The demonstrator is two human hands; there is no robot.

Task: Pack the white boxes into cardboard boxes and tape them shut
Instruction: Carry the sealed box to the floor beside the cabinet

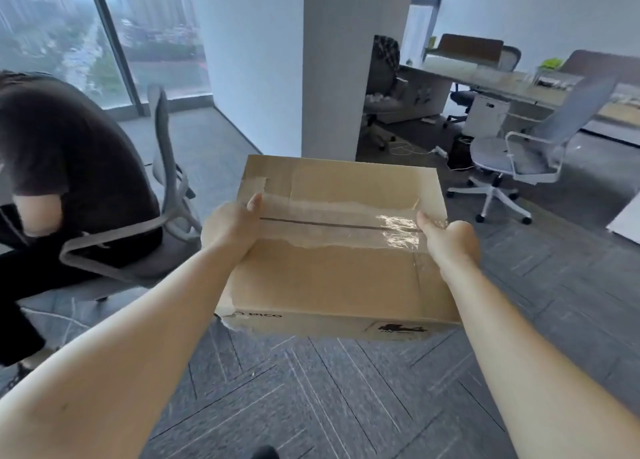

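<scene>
we hold the cardboard box (332,250) in the air above the grey carpet (329,406), and we use this box as our landmark. our left hand (232,226) grips the left end of the box, the thumb lies on the top face and the other fingers go under the edge, where we cannot see them. our right hand (446,240) grips the right end in the same way, thumb on top, the rest hidden behind the edge. clear tape (346,224) runs along the middle seam of the top, between the two thumbs, and the flaps are closed. no white boxes are in view; we judge they are already inside.

so the step in hand seems to be carrying a sealed box away. left of the box a person sits bent over on a grey chair (166,195). beyond the box stands a white pillar (346,60), and to its right side a white office chair (526,157).

the next move, we think, needs a free place to put the box down, keeping it level with both hands, and a path that avoids the seated person.
</scene>
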